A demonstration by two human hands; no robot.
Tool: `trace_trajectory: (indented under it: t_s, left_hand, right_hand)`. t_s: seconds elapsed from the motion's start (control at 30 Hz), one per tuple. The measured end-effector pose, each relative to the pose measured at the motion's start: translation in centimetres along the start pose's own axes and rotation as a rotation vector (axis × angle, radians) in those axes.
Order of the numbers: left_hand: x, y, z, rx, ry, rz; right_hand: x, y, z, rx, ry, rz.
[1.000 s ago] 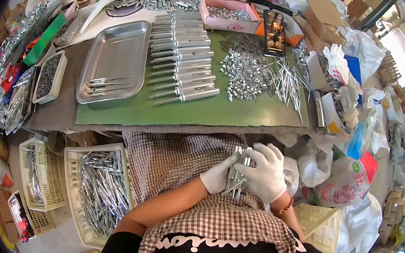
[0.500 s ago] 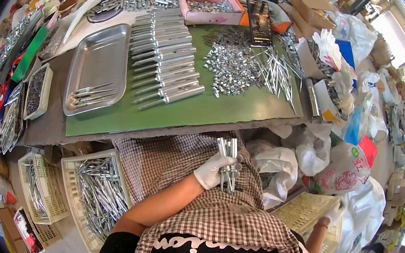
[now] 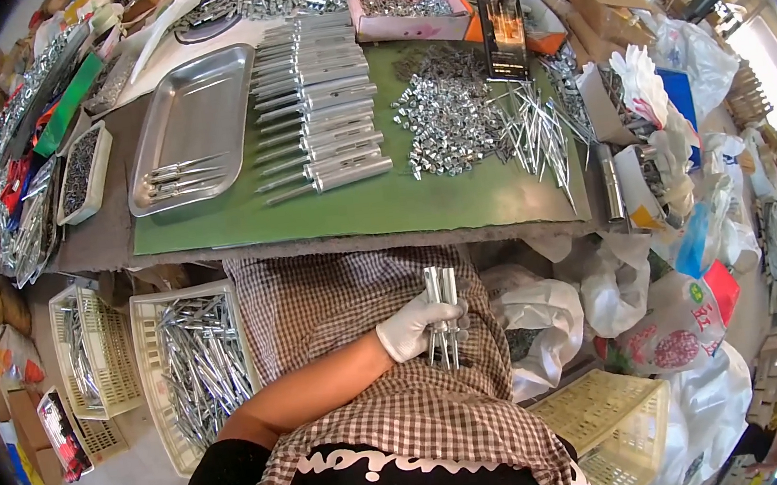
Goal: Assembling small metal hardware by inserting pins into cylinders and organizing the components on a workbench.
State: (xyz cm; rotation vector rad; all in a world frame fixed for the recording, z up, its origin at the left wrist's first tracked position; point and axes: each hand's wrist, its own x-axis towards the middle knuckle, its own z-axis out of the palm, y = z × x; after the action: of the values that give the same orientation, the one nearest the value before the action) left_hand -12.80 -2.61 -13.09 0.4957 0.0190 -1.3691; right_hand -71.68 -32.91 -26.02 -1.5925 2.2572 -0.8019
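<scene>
Now: 1 gloved hand, 1 bundle of metal rods

Low in the middle of the frame, the left hand (image 3: 414,324), in a white glove, has its fingers curled tight around a small bundle of metal rods (image 3: 443,305) held upright over the checked apron (image 3: 347,295). The right hand does not show anywhere in the frame.

Above, the green mat (image 3: 356,210) carries a row of finished metal tools (image 3: 316,107) at upper centre, with a heap of small shiny fittings (image 3: 447,121) and loose pins (image 3: 534,135) to their right. At upper left of the mat, a steel tray (image 3: 200,101) holds only a few thin tools near its lower end. A pink box (image 3: 410,12) at the top of the frame is filled with small metal parts.

At lower left, 2 white plastic baskets stand side by side: the nearer basket (image 3: 153,317) is packed with silvery tubes, and the farther basket (image 3: 67,322) holds fewer. A small white tray (image 3: 68,207) of dark bits sits at the left, beside the mat. At lower right lies a yellow basket (image 3: 599,405); I cannot tell what is in it.
</scene>
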Motion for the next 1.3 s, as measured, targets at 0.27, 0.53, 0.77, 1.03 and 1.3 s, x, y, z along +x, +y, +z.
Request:
trace_trajectory:
  t_s: [0.27,0.53,0.77,1.03,1.3]
  left_hand:
    - [-0.1,-0.1,0.5,0.039,-0.105,0.014]
    - [-0.3,-0.4,0.5,0.019,-0.146,0.035]
    - [-0.5,0.0,0.7,0.035,-0.166,0.057]
    - [-0.8,0.1,0.9,0.031,-0.145,0.074]
    - [-0.7,-0.1,0.8,0.035,-0.096,0.082]
  right_hand:
    - [0.1,0.9,-1.6,-0.04,-0.058,0.043]
    - [-0.5,1.3,-2.1,-0.057,-0.116,0.093]
    - [0.3,2.1,-2.7,-0.084,-0.163,0.12]
    - [0.1,3.1,-1.9,-0.092,-0.224,0.169]
    - [-0.2,3.3,-1.7,-0.022,-0.25,0.332]
